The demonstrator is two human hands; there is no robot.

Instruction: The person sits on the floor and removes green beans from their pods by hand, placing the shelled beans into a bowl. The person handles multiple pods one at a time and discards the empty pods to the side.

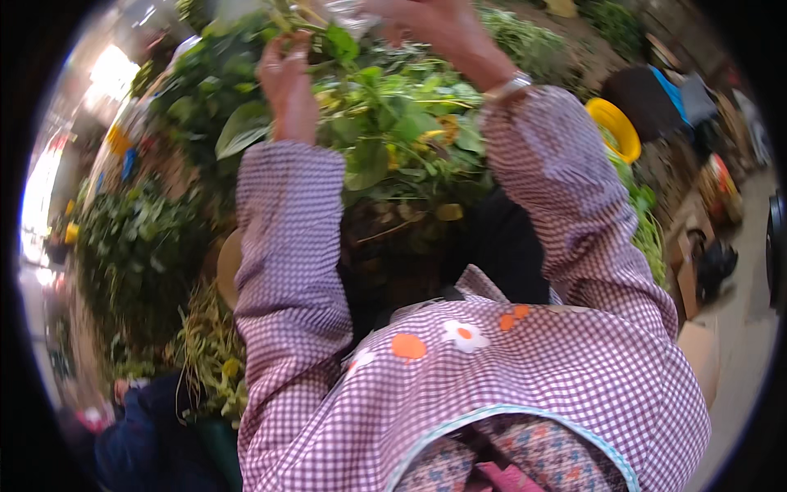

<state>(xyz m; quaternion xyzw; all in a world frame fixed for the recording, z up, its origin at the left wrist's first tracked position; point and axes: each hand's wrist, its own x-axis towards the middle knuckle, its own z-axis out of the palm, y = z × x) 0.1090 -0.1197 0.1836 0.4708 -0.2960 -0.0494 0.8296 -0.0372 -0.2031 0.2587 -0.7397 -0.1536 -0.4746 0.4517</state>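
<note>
My left hand [289, 80] is raised at the top of the view, its fingers closed on green plant stems [301, 23] with leaves hanging from them. To its right, my right hand [446, 37] is also raised, blurred and partly cut off by the upper edge. Whether its fingers hold anything cannot be made out. Something shiny and clear, perhaps plastic film [351, 17], shows between the hands. Below them lies a heap of leafy green stems [393, 117] with some yellowed leaves.
Dark green bunches [144, 246] and paler wilted stems [215, 350] lie on my left. A yellow plastic tub [624, 132] stands at the right, near more greens [648, 227] and a cardboard box [687, 270]. At lower left is another person's dark blue sleeve [126, 436].
</note>
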